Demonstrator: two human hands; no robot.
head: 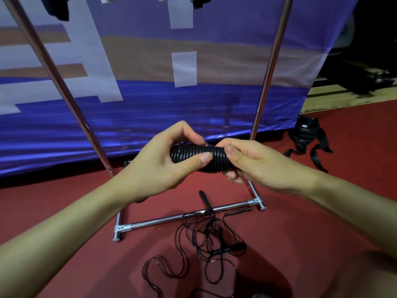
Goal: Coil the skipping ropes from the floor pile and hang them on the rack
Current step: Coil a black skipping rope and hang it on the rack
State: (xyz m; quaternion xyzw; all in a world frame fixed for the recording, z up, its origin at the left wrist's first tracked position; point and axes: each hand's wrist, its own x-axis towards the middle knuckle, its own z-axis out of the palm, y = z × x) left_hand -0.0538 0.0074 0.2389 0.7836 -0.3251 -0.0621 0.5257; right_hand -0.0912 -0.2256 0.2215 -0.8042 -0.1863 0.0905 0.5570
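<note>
Both hands hold a black skipping rope wound in tight turns into a thick bundle (193, 154) at chest height. My left hand (165, 162) grips its left end, thumb pressed across the turns. My right hand (251, 162) pinches its right end with thumb and fingers. Below, a pile of loose black ropes (206, 237) with slim handles lies tangled on the red floor, partly over the base bar of the metal rack (187, 216). The rack's two chrome uprights (268, 67) rise on either side of my hands.
A purple and white banner (150, 82) hangs behind the rack. A black strap harness (307, 136) lies on the red floor (322, 211) at the right. Dark clothes (57, 7) hang at the top left. Wooden flooring (343, 97) shows at the far right.
</note>
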